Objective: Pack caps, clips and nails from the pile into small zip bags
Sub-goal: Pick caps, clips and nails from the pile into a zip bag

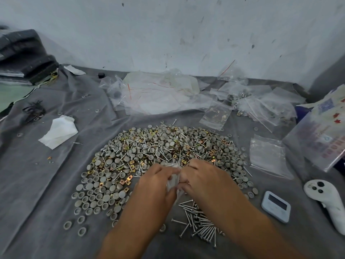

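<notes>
1. Hands are meeting in the middle, right over the near edge of the big pile [160, 156].
2. Left hand [156, 181] and right hand [202, 177] are both pinching one small clear bag [173, 181] between them, with fingers curled on it.
3. What is sitting inside the bag is too hidden to tell.
4. Round grey caps [97, 195], little gold clips [128, 179] and silver nails [200, 223] are lying on the grey cloth [37, 184].
5. Nails are bunching just under the right wrist.
6. Empty bags [267, 157] are lying at the right, near a small white timer [276, 206] and a white controller [324, 200].
7. More bags [158, 92] are lying by the wall [168, 34].
</notes>
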